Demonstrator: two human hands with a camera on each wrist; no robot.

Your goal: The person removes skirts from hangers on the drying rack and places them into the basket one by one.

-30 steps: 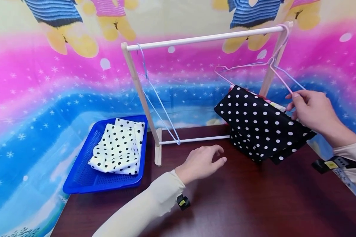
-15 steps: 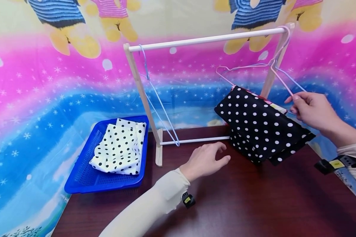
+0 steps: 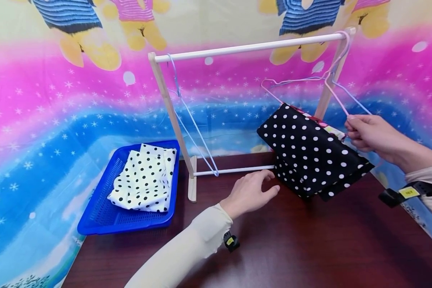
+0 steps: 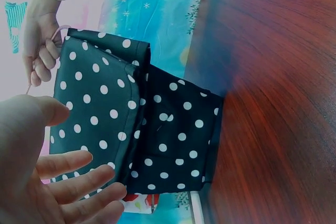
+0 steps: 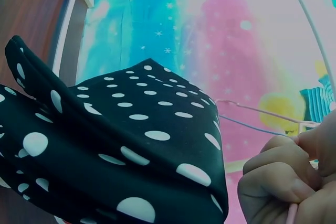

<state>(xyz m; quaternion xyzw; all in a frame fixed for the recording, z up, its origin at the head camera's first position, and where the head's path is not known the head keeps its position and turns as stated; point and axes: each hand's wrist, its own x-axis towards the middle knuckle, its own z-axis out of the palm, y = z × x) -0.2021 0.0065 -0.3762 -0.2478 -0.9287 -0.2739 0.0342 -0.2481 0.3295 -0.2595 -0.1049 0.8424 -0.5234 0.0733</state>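
Note:
My right hand [image 3: 376,136] pinches the right arm of a pink wire hanger [image 3: 336,97], whose hook sits over the rack's top bar at the right end. Folded over this hanger is a black cloth with white dots [image 3: 309,148], hanging at a slant. Behind it show a blue hanger [image 3: 353,97] and a red and white patterned cloth [image 4: 140,203], mostly hidden. My left hand [image 3: 250,193] hovers low over the table, left of the black cloth, thumb and fingers spread apart. In the left wrist view its fingers [image 4: 79,184] overlap the black cloth.
The rack's white top bar [image 3: 250,49] runs across the back between wooden posts. A second blue hanger [image 3: 196,128] hangs bare at its left end. A blue basket [image 3: 129,229] stands left of the rack on the dark table [image 3: 291,248], holding a white dotted cloth [image 3: 144,180].
The right hand, the pink hanger's right arm and the black cloth have shifted slightly left. The left hand has drifted a little right since the earliest frame.

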